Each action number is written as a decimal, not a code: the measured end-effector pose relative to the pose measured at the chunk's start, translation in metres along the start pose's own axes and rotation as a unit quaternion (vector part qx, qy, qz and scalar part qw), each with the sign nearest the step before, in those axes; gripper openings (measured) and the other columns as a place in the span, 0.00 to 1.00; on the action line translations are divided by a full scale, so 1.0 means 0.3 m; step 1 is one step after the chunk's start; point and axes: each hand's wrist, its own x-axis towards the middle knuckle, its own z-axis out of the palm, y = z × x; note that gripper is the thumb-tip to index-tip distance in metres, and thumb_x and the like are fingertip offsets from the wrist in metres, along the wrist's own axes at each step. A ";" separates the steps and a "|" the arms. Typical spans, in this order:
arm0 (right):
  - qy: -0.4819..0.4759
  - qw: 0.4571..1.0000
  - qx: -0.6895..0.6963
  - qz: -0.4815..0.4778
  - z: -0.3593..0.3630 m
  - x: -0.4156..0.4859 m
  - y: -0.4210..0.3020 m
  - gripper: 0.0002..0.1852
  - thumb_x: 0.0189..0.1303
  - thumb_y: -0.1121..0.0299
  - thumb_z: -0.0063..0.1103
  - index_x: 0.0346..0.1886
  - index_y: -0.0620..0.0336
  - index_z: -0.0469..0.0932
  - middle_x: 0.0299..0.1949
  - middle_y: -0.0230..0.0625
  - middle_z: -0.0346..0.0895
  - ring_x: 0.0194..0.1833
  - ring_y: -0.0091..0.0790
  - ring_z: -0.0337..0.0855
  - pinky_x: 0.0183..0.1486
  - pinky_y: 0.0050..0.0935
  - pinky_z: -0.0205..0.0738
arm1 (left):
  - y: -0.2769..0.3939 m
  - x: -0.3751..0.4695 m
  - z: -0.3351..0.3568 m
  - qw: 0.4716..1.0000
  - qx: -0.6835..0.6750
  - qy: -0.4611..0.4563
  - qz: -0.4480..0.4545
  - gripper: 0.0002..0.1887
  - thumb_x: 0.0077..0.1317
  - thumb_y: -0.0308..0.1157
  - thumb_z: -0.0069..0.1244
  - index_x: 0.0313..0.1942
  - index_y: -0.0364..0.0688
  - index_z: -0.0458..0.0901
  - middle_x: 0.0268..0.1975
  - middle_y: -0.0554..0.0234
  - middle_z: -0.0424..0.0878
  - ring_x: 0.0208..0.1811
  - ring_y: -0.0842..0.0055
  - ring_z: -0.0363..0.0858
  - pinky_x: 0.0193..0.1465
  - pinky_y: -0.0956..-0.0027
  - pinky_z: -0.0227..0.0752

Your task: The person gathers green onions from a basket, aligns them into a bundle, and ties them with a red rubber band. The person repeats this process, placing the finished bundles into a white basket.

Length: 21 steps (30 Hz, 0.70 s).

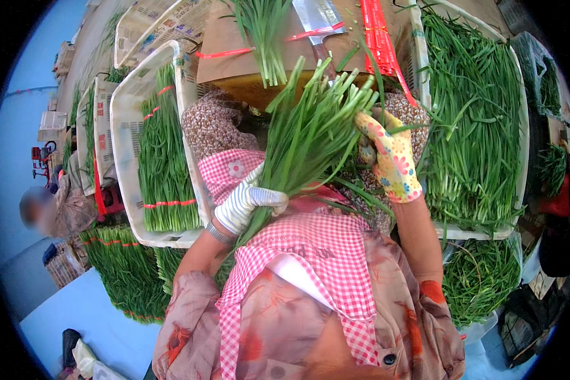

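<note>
My left hand [249, 202], in a white glove with grey stripes, is closed around the leafy part of a bunch of garlic chives [308, 128]. The bunch slants over my lap, its pale cut ends fanned toward the upper right. Beside those ends is my right hand [392, 154], in a yellow flowered glove, with its fingers curled. Loose chive blades [383, 83] come out from between these fingers; part of the grip is hidden. Beyond the held bunch, a smaller bunch of chives [266, 42] lies on a brown board [223, 42] across a red tie [225, 53].
A cleaver [316, 19] and a stack of red ties [379, 42] lie on the board. White plastic crates of chives flank me, one at left [123, 142] and one at right [522, 156]. Tied chives [123, 270] stand behind the left crate. Another person [73, 204] is at far left.
</note>
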 end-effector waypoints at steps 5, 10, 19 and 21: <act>-0.013 0.999 -0.036 -0.021 -0.031 -0.005 0.015 0.13 0.57 0.68 0.65 0.42 0.63 0.77 0.28 0.26 0.76 0.26 0.15 0.71 0.26 0.16 0.63 | -0.022 0.012 -0.032 1.000 0.012 0.001 -0.021 0.19 0.53 0.24 0.57 0.47 0.35 0.74 0.25 0.63 0.75 0.21 0.80 0.71 0.23 0.75 0.63; 0.084 0.957 -0.215 -0.175 -0.065 0.044 -0.010 0.14 0.58 0.68 0.63 0.45 0.65 0.77 0.32 0.27 0.78 0.30 0.17 0.73 0.30 0.18 0.67 | -0.015 0.002 -0.017 1.000 0.027 0.004 -0.014 0.20 0.53 0.23 0.56 0.48 0.34 0.75 0.25 0.64 0.75 0.21 0.80 0.70 0.24 0.76 0.63; -0.029 0.908 -0.372 -0.192 -0.038 -0.058 -0.161 0.28 0.53 0.62 0.67 0.55 0.67 0.73 0.43 0.41 0.80 0.39 0.32 0.80 0.42 0.28 0.73 | -0.004 0.000 0.012 0.998 0.052 -0.024 -0.029 0.23 0.52 0.23 0.57 0.51 0.35 0.74 0.26 0.65 0.75 0.23 0.81 0.71 0.25 0.76 0.64; -0.076 0.827 -0.496 -0.255 -0.052 -0.010 -0.123 0.31 0.51 0.59 0.67 0.57 0.66 0.72 0.47 0.51 0.79 0.48 0.42 0.82 0.47 0.34 0.74 | 0.001 0.002 0.030 0.997 0.055 -0.034 -0.029 0.24 0.52 0.22 0.58 0.51 0.35 0.73 0.28 0.65 0.76 0.23 0.81 0.72 0.26 0.76 0.65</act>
